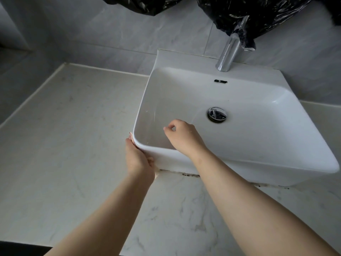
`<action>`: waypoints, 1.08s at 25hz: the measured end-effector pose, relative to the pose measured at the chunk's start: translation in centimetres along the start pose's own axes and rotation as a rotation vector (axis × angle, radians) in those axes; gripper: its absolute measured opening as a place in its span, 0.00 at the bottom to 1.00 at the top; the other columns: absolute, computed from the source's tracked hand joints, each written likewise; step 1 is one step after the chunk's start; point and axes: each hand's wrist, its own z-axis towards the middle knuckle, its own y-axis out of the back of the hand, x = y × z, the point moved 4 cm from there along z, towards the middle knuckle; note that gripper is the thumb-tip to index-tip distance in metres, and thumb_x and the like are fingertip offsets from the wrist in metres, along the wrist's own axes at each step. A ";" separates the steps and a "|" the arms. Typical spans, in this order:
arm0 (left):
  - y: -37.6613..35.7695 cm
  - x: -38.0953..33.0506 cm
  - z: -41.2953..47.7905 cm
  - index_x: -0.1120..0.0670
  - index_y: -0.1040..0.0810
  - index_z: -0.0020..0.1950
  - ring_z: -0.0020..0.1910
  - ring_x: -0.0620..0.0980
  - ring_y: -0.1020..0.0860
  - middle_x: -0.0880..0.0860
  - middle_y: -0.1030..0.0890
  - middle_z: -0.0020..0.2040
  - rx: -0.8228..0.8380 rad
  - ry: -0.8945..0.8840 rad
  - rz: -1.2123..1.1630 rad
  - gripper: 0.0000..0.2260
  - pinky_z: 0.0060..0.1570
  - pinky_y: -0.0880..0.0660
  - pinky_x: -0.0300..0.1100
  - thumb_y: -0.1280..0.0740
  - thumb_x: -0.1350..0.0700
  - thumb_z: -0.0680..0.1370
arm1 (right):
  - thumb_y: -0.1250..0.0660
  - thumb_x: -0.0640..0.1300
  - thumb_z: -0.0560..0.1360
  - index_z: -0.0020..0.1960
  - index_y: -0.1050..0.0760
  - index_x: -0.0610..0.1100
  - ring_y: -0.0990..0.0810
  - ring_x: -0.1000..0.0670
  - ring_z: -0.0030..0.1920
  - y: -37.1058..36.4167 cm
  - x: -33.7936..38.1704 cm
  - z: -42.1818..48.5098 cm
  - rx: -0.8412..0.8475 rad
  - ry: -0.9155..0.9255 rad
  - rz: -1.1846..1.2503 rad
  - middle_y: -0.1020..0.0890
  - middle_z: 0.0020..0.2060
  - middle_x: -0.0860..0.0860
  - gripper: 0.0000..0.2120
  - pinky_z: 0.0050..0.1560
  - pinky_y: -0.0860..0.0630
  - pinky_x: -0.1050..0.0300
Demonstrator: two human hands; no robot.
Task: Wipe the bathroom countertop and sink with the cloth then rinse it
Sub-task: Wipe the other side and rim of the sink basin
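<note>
A white rectangular vessel sink (pixel 276 100) stands on a pale marble countertop (pixel 70 126). My left hand (pixel 137 159) presses against the outside of the sink's near left corner. It holds a pinkish cloth (pixel 130 137) there, of which only small edges show above and below the hand. My right hand (pixel 181 136) reaches over the front rim into the basin, near its left wall. Its fingers are curled with thumb and forefinger close together, and I see nothing in them. The basin looks dry, with faint streaks on the left wall.
A chrome faucet (pixel 229 52) stands at the sink's back rim, with a chrome pop-up drain (pixel 217 114) in the basin floor. Black plastic sheeting (pixel 258 13) hangs over the tiled wall above. Dark grime lines the seam under the sink's front edge (pixel 190 174).
</note>
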 end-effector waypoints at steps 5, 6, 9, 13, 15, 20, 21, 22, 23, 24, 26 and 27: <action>-0.8 -0.7 0.0 0.46 0.23 0.52 0.30 0.47 0.24 0.46 0.23 0.35 0.109 -0.176 -0.052 0.12 0.30 0.26 0.37 0.40 0.42 0.76 | 0.43 0.49 0.76 0.45 0.25 0.43 0.23 0.42 0.43 -0.4 0.1 0.2 -0.006 0.020 -0.047 0.21 0.40 0.47 0.12 0.40 0.28 0.54; -0.7 -1.0 0.8 0.44 0.26 0.62 0.39 0.48 0.21 0.45 0.21 0.43 0.092 -0.221 -0.057 0.17 0.36 0.24 0.38 0.40 0.42 0.76 | 0.43 0.49 0.76 0.45 0.25 0.42 0.23 0.41 0.43 -0.4 0.1 0.2 -0.007 0.024 -0.052 0.21 0.39 0.47 0.12 0.40 0.27 0.54; 0.3 -0.9 2.1 0.43 0.23 0.57 0.28 0.38 0.24 0.41 0.25 0.37 -0.001 -0.090 -0.023 0.13 0.25 0.33 0.28 0.42 0.44 0.77 | 0.43 0.51 0.77 0.47 0.25 0.42 0.23 0.41 0.45 -0.4 0.1 0.0 0.004 0.030 -0.051 0.20 0.41 0.46 0.14 0.43 0.26 0.54; 0.1 -0.8 0.3 0.48 0.26 0.36 0.24 0.44 0.27 0.48 0.25 0.28 0.157 -0.157 0.093 0.13 0.27 0.31 0.33 0.39 0.46 0.78 | 0.43 0.48 0.76 0.42 0.26 0.42 0.24 0.42 0.42 -0.5 0.2 0.2 0.007 0.039 -0.112 0.21 0.39 0.46 0.12 0.39 0.29 0.55; -0.6 -1.9 0.4 0.44 0.22 0.53 0.36 0.46 0.22 0.48 0.21 0.41 0.205 -0.325 0.118 0.07 0.36 0.26 0.39 0.39 0.49 0.78 | 0.43 0.48 0.75 0.37 0.29 0.43 0.25 0.41 0.40 -0.5 0.3 0.3 0.002 0.052 -0.129 0.23 0.35 0.47 0.12 0.35 0.32 0.56; 0.1 -2.6 4.1 0.45 0.22 0.43 0.33 0.46 0.26 0.48 0.24 0.41 0.270 -0.101 0.126 0.18 0.32 0.32 0.39 0.46 0.37 0.78 | 0.44 0.48 0.76 0.44 0.27 0.41 0.24 0.41 0.42 -0.6 0.3 -0.1 -0.002 0.047 -0.132 0.21 0.40 0.46 0.12 0.40 0.28 0.54; 0.5 -2.2 3.2 0.46 0.21 0.36 0.28 0.46 0.27 0.48 0.23 0.36 0.267 -0.089 0.191 0.21 0.30 0.33 0.38 0.47 0.38 0.78 | 0.44 0.48 0.76 0.45 0.26 0.42 0.23 0.41 0.43 -0.5 0.4 -0.1 -0.009 0.048 -0.138 0.20 0.41 0.46 0.12 0.41 0.27 0.54; 1.0 -1.6 2.6 0.46 0.20 0.37 0.26 0.45 0.25 0.48 0.22 0.32 0.270 -0.133 0.209 0.21 0.29 0.31 0.38 0.47 0.40 0.79 | 0.45 0.48 0.77 0.46 0.26 0.42 0.23 0.40 0.44 -0.3 0.6 -0.2 -0.015 0.057 -0.157 0.20 0.42 0.45 0.12 0.42 0.27 0.53; 1.1 -1.2 1.3 0.45 0.21 0.45 0.28 0.45 0.23 0.48 0.20 0.33 0.291 -0.193 0.191 0.17 0.31 0.27 0.39 0.48 0.43 0.81 | 0.45 0.48 0.78 0.45 0.27 0.41 0.24 0.40 0.44 -0.2 0.9 -0.2 -0.021 0.078 -0.198 0.20 0.43 0.44 0.12 0.41 0.28 0.53; 1.2 -0.8 1.0 0.46 0.23 0.51 0.31 0.44 0.21 0.48 0.19 0.36 0.316 -0.242 0.203 0.14 0.33 0.26 0.39 0.48 0.45 0.81 | 0.46 0.48 0.78 0.44 0.28 0.42 0.24 0.40 0.44 -0.2 1.3 -0.6 -0.036 0.106 -0.261 0.19 0.44 0.43 0.13 0.40 0.30 0.53; 0.6 -1.8 1.9 0.50 0.26 0.45 0.24 0.43 0.26 0.50 0.24 0.32 0.293 -0.271 0.252 0.14 0.26 0.30 0.33 0.47 0.46 0.81 | 0.47 0.49 0.79 0.43 0.24 0.43 0.21 0.40 0.42 -0.9 1.9 -2.1 -0.188 0.221 -0.414 0.18 0.41 0.42 0.16 0.39 0.33 0.53; 0.0 -2.8 2.8 0.51 0.29 0.38 0.20 0.43 0.29 0.49 0.27 0.28 0.260 -0.243 0.280 0.16 0.23 0.34 0.32 0.47 0.45 0.81 | 0.46 0.50 0.79 0.40 0.22 0.43 0.20 0.41 0.37 -1.6 2.1 -3.3 -0.310 0.287 -0.475 0.18 0.36 0.42 0.18 0.36 0.32 0.54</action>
